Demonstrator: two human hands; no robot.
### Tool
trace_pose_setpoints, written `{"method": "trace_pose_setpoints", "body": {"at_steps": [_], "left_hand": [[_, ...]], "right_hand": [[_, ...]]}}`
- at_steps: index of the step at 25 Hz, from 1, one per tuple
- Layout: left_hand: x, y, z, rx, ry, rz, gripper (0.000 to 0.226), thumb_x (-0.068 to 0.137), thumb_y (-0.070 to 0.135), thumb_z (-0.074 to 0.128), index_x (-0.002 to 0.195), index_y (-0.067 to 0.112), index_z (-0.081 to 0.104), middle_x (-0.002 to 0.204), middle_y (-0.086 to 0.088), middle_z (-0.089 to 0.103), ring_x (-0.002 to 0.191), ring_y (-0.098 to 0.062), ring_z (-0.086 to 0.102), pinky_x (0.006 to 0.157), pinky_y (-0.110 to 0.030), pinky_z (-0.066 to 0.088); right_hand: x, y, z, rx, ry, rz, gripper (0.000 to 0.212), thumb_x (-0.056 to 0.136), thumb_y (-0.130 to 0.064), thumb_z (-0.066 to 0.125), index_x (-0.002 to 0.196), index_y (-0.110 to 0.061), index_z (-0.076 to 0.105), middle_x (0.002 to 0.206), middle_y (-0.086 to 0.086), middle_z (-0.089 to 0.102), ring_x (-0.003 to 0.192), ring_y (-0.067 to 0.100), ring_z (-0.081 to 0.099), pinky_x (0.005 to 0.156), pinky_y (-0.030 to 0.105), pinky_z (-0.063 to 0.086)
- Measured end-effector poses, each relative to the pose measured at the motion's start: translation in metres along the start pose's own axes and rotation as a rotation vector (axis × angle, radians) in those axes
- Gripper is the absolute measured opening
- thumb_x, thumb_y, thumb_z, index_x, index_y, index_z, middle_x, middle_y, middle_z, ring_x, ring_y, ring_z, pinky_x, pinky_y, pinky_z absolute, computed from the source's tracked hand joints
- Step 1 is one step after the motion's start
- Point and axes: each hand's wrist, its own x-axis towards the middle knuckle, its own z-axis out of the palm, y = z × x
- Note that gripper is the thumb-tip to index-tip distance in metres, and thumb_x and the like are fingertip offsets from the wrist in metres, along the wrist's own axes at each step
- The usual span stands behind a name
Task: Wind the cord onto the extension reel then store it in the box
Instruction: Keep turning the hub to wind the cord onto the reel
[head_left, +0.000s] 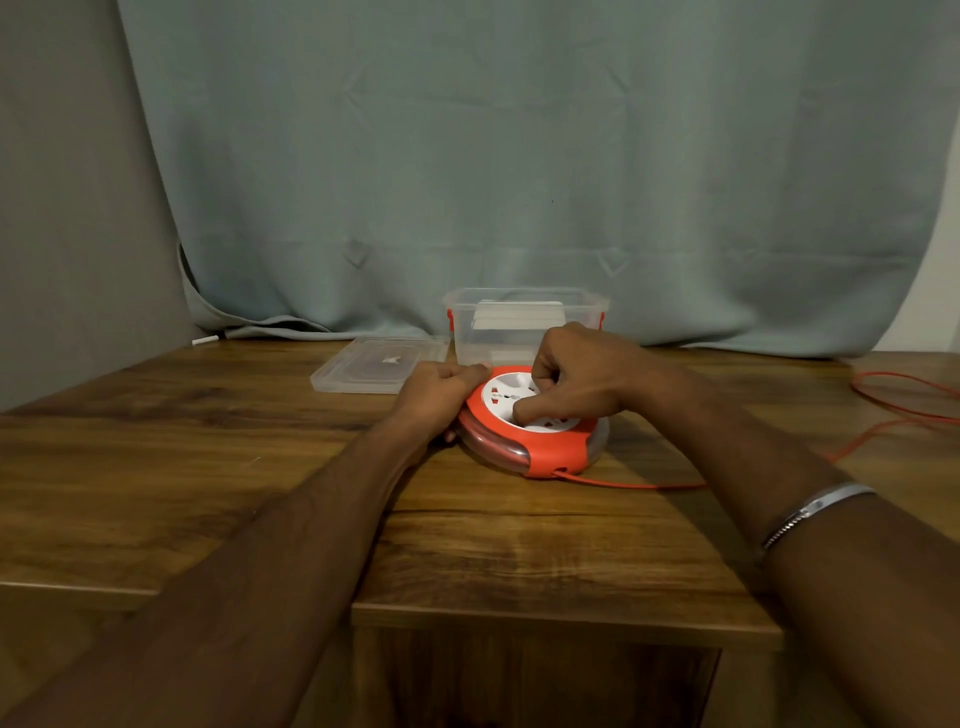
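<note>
A round orange extension reel (550, 447) with a white socket face lies flat on the wooden table (208, 467). My left hand (441, 392) grips the reel's left rim. My right hand (576, 376) rests on top, a fingertip pressed into the white face. An orange cord (639, 484) leaves the reel's front slot, passes under my right forearm and lies in loose loops (904, 400) at the far right. Just behind the reel stands an open clear plastic box (498, 332) with orange clips.
The box's clear lid (374, 366) lies flat to the left of the box. A grey-green curtain (519, 182) hangs behind the table. The table's front edge steps down near me. A small white stick (204, 340) lies at the back left.
</note>
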Motion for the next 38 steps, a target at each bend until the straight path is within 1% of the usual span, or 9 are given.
{"method": "trace_pose_setpoints", "body": {"at_steps": [8,11,15,22,27,29,33,35,38], "left_hand": [[-0.005,0.004,0.003,0.041,0.059,-0.016,0.038,0.099,0.043,0.059,0.104,0.008,0.074,0.06,-0.003,0.068,0.034,-0.011,0.052,0.037,-0.022,0.039],[-0.008,0.006,0.005,0.076,0.113,0.014,0.037,0.101,0.042,0.058,0.106,0.009,0.074,0.062,-0.004,0.07,0.033,-0.01,0.052,0.037,-0.022,0.041],[-0.01,0.008,0.006,0.107,0.131,0.085,0.037,0.101,0.044,0.056,0.116,0.013,0.069,0.068,-0.006,0.074,0.035,-0.012,0.056,0.039,-0.023,0.046],[-0.011,0.016,0.003,-0.048,0.206,0.047,0.028,0.097,0.044,0.054,0.094,0.017,0.061,0.088,-0.005,0.067,0.076,-0.022,0.065,0.058,-0.03,0.048],[-0.007,0.01,-0.002,0.001,0.054,-0.062,0.066,0.092,0.072,0.046,0.083,0.009,0.062,0.057,-0.008,0.06,0.036,-0.017,0.049,0.038,-0.021,0.036],[-0.004,0.009,-0.002,0.041,0.015,-0.111,0.065,0.09,0.069,0.053,0.074,0.008,0.064,0.054,-0.009,0.06,0.035,-0.014,0.047,0.038,-0.02,0.034],[0.003,0.005,0.002,0.039,0.025,-0.141,0.042,0.084,0.05,0.072,0.1,0.011,0.076,0.084,-0.008,0.079,0.078,-0.02,0.074,0.07,-0.031,0.055],[0.004,0.003,0.003,0.035,0.054,-0.119,0.043,0.076,0.051,0.073,0.098,0.014,0.077,0.088,-0.003,0.08,0.085,-0.023,0.076,0.086,-0.04,0.06],[0.005,0.003,0.004,0.025,0.065,-0.101,0.038,0.076,0.05,0.073,0.092,0.015,0.077,0.087,-0.003,0.081,0.085,-0.025,0.077,0.092,-0.047,0.059]], "right_hand": [[0.002,-0.004,-0.001,-0.044,0.003,0.066,0.059,0.055,-0.074,0.062,0.044,-0.017,0.056,0.044,-0.005,0.052,0.052,0.015,0.052,0.056,0.037,0.042],[0.004,-0.007,0.0,-0.078,0.043,0.093,0.056,0.069,-0.067,0.072,0.049,-0.018,0.053,0.051,-0.006,0.053,0.055,0.013,0.052,0.056,0.032,0.039],[0.004,-0.018,0.008,-0.122,0.158,0.138,0.054,0.082,-0.064,0.069,0.058,-0.023,0.043,0.06,-0.005,0.047,0.058,0.012,0.046,0.051,0.029,0.026],[0.002,-0.001,-0.004,0.046,0.148,0.197,0.041,0.07,-0.06,0.078,0.078,-0.023,0.063,0.087,-0.01,0.068,0.079,0.012,0.065,0.063,0.033,0.049],[-0.005,0.004,-0.012,0.063,0.023,0.131,0.046,0.068,-0.049,0.087,0.1,-0.027,0.062,0.086,-0.013,0.062,0.081,0.011,0.063,0.073,0.042,0.057],[-0.007,0.006,-0.014,0.095,0.009,0.097,0.045,0.068,-0.046,0.088,0.1,-0.028,0.062,0.083,-0.011,0.064,0.08,0.014,0.065,0.075,0.044,0.058],[-0.01,0.004,-0.014,0.024,0.028,0.066,0.042,0.069,-0.052,0.086,0.095,-0.025,0.066,0.084,-0.014,0.063,0.08,0.007,0.062,0.073,0.038,0.055],[-0.009,0.001,-0.013,-0.009,0.033,0.064,0.044,0.066,-0.059,0.084,0.085,-0.024,0.066,0.084,-0.011,0.067,0.081,0.011,0.064,0.066,0.036,0.051],[-0.006,0.0,-0.01,-0.018,0.012,0.077,0.047,0.066,-0.063,0.081,0.064,-0.019,0.063,0.07,-0.006,0.069,0.079,0.013,0.066,0.056,0.032,0.042]]}}
